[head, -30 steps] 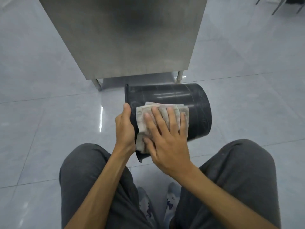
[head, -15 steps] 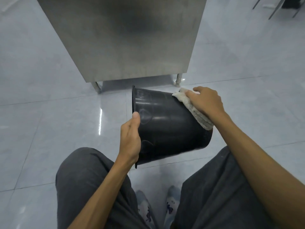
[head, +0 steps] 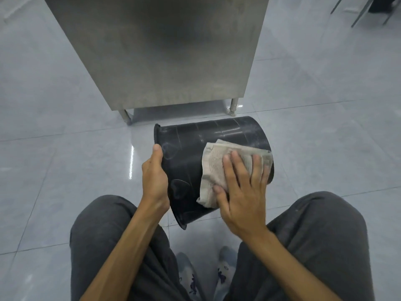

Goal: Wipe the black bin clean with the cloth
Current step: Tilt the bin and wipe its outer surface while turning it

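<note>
The black bin (head: 208, 140) lies on its side above the floor between my knees, its open rim to the left and its base to the right. My left hand (head: 154, 177) grips the rim, thumb on the outer wall. A folded grey-white cloth (head: 214, 166) lies flat on the bin's near right wall. My right hand (head: 243, 190) presses down on the cloth with fingers spread and the thumb hooked on its lower edge. The bin's inside is hidden.
A stainless steel cabinet (head: 169, 51) on short legs stands just behind the bin. Glossy grey floor tiles (head: 65, 148) spread all round. My knees in dark trousers (head: 325, 235) flank the bin, with my shoes (head: 223, 270) below. Chair legs (head: 360, 11) show at top right.
My right hand has brought the cloth from the bin's far upper right side down to its near right wall. The bin has turned a little in my left hand.
</note>
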Demonstrator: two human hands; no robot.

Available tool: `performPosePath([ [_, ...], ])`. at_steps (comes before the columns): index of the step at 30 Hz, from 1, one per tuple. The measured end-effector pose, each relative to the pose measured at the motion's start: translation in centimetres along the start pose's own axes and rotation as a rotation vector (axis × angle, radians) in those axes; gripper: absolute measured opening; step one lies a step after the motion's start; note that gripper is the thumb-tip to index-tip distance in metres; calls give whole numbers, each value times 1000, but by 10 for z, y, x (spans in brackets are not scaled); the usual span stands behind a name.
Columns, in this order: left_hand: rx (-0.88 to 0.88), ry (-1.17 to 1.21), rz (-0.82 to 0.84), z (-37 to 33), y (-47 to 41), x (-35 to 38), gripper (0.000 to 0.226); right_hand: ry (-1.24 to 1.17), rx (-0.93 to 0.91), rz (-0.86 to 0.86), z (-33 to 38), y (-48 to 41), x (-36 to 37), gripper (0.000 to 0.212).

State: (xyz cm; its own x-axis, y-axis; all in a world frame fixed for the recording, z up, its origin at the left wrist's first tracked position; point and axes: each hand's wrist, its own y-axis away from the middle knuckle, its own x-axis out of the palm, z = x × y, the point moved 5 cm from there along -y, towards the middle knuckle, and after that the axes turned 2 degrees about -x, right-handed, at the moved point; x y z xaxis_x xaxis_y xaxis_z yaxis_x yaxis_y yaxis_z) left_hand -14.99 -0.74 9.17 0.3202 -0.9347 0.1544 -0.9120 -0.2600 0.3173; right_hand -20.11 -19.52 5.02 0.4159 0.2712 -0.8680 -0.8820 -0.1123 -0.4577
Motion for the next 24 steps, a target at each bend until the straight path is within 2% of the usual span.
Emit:
performPosePath([
  [5,69,-72,62,-1,3,-4,48,75,-60,39,-33,-63,-36,60],
  [7,96,-87,83,0,6,-4,50,3,40,96,-51,-87,-46,58],
  [12,226,-178,140,-7,10,-6,51,-314,518,139,-77,-104,-48,70],
  [17,322,-251,242,-5,11,-5,47,-378,637,88,-76,-80,-43,64],
  [20,298,-245,295,0,9,-4,38,-379,675,50,-79,-67,-48,60],
  [24,136,-90,367,2,4,0,30,-428,690,-69,-80,-45,-56,54],
])
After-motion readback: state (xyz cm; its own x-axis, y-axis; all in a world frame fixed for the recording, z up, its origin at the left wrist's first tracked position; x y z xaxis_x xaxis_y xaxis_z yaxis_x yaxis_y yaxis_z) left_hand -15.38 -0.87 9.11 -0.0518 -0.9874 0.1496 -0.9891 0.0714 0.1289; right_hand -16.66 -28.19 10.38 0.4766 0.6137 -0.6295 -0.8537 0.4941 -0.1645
